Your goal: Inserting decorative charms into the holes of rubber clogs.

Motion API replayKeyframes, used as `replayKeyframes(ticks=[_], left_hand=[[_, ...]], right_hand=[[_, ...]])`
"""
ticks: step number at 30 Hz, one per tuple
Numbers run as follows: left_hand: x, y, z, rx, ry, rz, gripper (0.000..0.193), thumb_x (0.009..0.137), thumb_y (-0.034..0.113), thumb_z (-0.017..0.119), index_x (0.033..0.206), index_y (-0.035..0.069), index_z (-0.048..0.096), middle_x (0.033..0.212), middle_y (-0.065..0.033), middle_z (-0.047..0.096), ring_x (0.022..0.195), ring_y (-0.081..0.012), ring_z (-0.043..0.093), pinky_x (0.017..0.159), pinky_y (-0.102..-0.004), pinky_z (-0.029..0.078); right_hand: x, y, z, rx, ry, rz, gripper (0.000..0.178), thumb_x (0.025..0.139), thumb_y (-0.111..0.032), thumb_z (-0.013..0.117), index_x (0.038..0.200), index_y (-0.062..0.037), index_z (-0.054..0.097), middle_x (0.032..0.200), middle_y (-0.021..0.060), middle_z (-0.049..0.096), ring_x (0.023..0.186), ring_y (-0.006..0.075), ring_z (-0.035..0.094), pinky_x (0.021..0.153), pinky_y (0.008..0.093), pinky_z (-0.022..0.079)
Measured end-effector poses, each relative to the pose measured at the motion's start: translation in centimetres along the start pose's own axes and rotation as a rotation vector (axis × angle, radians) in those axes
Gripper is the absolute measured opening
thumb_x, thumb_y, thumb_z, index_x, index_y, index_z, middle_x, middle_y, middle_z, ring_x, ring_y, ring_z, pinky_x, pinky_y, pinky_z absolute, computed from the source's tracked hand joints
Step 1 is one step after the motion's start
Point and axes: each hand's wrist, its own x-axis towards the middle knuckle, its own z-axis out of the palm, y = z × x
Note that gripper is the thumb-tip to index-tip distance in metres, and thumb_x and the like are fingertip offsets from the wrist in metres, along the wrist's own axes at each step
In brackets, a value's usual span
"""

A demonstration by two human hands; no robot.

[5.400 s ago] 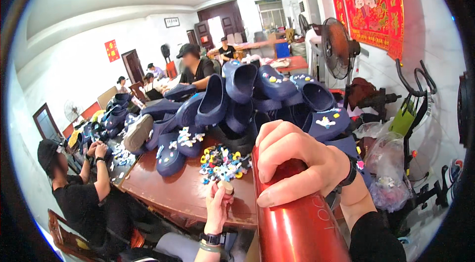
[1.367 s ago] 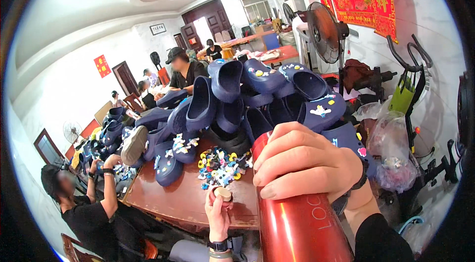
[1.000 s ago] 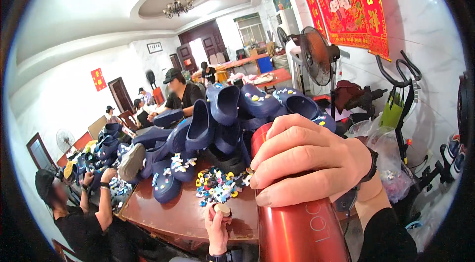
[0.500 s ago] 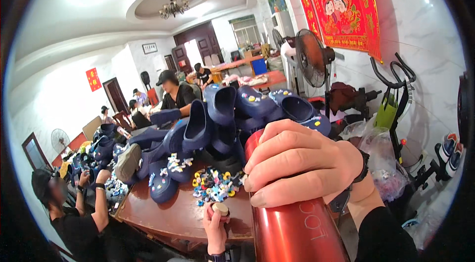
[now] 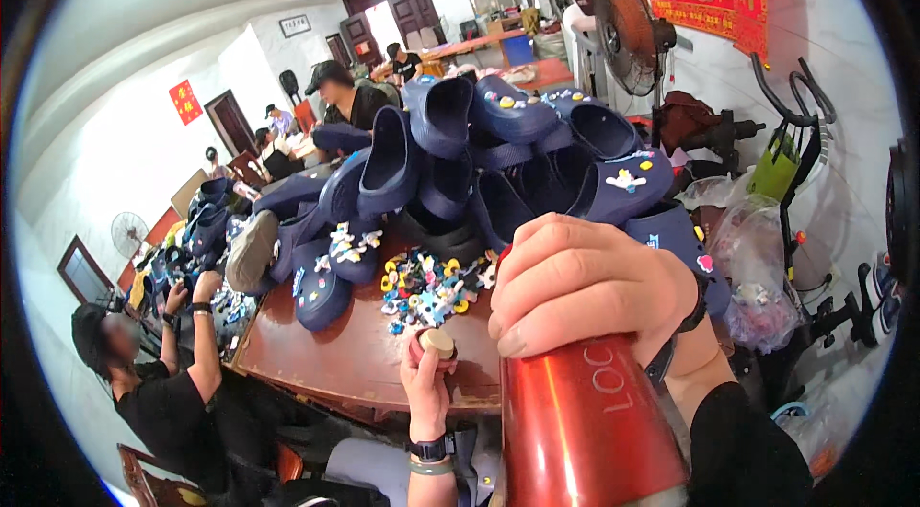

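My right hand (image 5: pixel 599 282) is wrapped round the upper end of a shiny red metal thermos flask (image 5: pixel 585 421), close to me. The flask's mouth is hidden behind my fingers. Lower and to the left, my left hand (image 5: pixel 426 387) grips a small round cap (image 5: pixel 438 344), reddish at the side with a pale beige face. Just beyond it, a heap of small colourful shoe charms (image 5: pixel 431 291) lies on the brown wooden table (image 5: pixel 316 358). Navy clogs (image 5: pixel 388 162), several dotted with charms, are piled behind the heap.
A co-worker in black (image 5: pixel 177 402) sits at the left, arms raised by more clogs. Another person (image 5: pixel 350 100) is behind the pile. On the right stand a fan (image 5: pixel 628 37), a clear plastic bag (image 5: pixel 757 277) and an exercise machine (image 5: pixel 805 143).
My view has tilted downward, so more of the table and clogs shows. My left hand with the cap and my right hand on the flask keep their holds.
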Motion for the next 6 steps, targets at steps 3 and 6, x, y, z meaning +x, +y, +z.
replayKeyframes(ticks=[3, 6], left_hand=[[-0.1, -0.1, -0.6, -0.002, 0.000, -0.012, 0.031, 0.092, 0.014, 0.061, 0.120, 0.005, 0.052, 0.097, -0.0050, 0.062, 0.075, -0.0115, 0.059, 0.063, -0.0243, 0.047], [-0.3, 0.1, -0.7, 0.003, 0.021, -0.011, 0.034, 0.092, 0.014, 0.061, 0.123, 0.005, 0.051, 0.101, -0.0053, 0.062, 0.080, -0.0113, 0.059, 0.066, -0.0241, 0.050]], right_hand=[[-0.9, 1.0, -0.1, 0.089, -0.016, 0.071, 0.053, 0.073, -0.017, 0.075, 0.118, 0.0015, 0.055, 0.109, 0.0178, 0.061, 0.094, 0.0356, 0.061, 0.083, 0.0437, 0.050], [-1.5, 1.8, 0.3, 0.104, 0.037, 0.131, 0.057, 0.075, -0.023, 0.076, 0.121, 0.0013, 0.054, 0.111, 0.0172, 0.061, 0.094, 0.0355, 0.062, 0.085, 0.0448, 0.050]])
